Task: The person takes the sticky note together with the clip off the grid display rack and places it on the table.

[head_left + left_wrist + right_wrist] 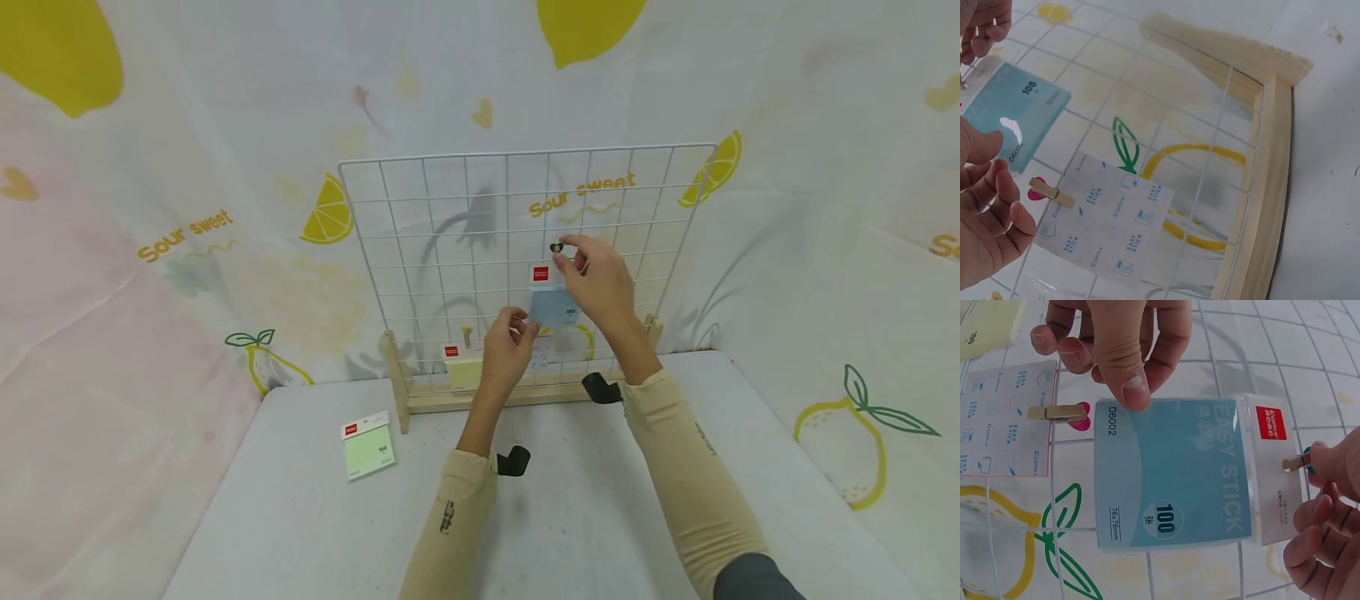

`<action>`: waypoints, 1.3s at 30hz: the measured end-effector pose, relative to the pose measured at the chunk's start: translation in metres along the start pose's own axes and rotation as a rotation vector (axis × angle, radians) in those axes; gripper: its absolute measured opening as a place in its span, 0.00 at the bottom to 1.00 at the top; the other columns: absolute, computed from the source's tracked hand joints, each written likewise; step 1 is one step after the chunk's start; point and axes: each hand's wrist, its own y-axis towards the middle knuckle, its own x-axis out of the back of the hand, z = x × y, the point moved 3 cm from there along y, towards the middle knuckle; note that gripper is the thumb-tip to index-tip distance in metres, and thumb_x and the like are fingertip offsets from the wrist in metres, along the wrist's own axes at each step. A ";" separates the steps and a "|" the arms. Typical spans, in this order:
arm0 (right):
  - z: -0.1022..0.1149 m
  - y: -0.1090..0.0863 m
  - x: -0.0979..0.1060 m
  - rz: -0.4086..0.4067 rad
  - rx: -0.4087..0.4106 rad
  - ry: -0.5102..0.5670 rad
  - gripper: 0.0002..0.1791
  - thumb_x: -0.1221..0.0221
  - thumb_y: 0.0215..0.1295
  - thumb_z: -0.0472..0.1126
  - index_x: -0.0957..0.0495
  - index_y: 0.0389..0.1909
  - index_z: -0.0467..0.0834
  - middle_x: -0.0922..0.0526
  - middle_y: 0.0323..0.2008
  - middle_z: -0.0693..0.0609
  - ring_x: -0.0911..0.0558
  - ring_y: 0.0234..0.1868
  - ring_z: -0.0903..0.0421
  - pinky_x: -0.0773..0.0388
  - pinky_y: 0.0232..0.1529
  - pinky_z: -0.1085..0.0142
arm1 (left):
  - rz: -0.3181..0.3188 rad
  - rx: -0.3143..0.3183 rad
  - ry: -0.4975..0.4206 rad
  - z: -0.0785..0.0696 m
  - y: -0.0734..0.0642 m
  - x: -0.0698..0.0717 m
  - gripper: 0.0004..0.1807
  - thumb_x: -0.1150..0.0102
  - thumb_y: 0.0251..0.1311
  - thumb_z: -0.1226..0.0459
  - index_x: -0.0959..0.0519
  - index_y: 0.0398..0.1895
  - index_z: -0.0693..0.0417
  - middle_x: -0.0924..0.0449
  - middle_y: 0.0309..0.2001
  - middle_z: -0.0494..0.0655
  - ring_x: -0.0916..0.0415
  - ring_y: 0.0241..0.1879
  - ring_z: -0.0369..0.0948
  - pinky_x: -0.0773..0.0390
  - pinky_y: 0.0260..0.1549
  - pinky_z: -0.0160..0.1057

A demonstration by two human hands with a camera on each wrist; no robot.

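Note:
A blue sticky-note pack (1172, 475) in a clear sleeve with a white header hangs against the white wire grid (487, 200). My right hand (603, 279) pinches a small wooden clothespin (1297, 462) at the header's edge; a green decoration shows on it. At the pack's lower left corner is my left hand (506, 354), its thumb (1137, 390) right at the pack's edge and the other fingers loosely bent. Below it, a second clothespin (1052, 192) with a pink decoration clips a white printed pack (1107, 219) to the grid.
A yellow sticky-note pack (464, 373) hangs low on the grid's left, with a yellow clip (467, 335) above it. One green pack (369, 447) lies on the white table (300, 533). Wooden feet (397, 383) hold up the grid, and a lemon-print cloth (225, 108) hangs behind.

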 end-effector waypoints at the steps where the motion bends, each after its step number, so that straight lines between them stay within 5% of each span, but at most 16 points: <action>1: 0.000 0.000 -0.001 -0.001 -0.002 0.003 0.17 0.39 0.69 0.44 0.19 0.55 0.41 0.28 0.26 0.49 0.27 0.26 0.51 0.36 0.24 0.60 | 0.002 0.002 -0.005 0.000 0.000 0.000 0.12 0.38 0.66 0.65 0.27 0.47 0.61 0.26 0.33 0.48 0.28 0.29 0.39 0.27 0.28 0.33; 16: 0.000 0.000 -0.001 -0.023 -0.003 0.022 0.15 0.39 0.69 0.44 0.18 0.52 0.41 0.28 0.26 0.49 0.27 0.27 0.51 0.36 0.25 0.60 | 0.029 0.030 -0.021 -0.007 0.005 -0.004 0.16 0.39 0.67 0.66 0.26 0.55 0.62 0.24 0.32 0.49 0.30 0.25 0.37 0.29 0.24 0.31; 28: 0.003 -0.002 0.000 -0.054 0.031 0.059 0.13 0.36 0.66 0.40 0.16 0.49 0.39 0.30 0.24 0.49 0.31 0.26 0.52 0.39 0.26 0.60 | -0.015 0.003 -0.048 -0.010 0.003 -0.007 0.09 0.38 0.66 0.67 0.22 0.46 0.60 0.24 0.30 0.48 0.32 0.26 0.36 0.31 0.24 0.32; 39: 0.001 0.000 0.001 -0.102 0.043 0.210 0.09 0.32 0.60 0.33 0.14 0.41 0.34 0.31 0.23 0.47 0.33 0.26 0.52 0.39 0.29 0.61 | -0.017 0.056 -0.142 -0.012 0.003 -0.006 0.07 0.38 0.66 0.67 0.22 0.44 0.60 0.23 0.32 0.49 0.31 0.30 0.37 0.31 0.28 0.32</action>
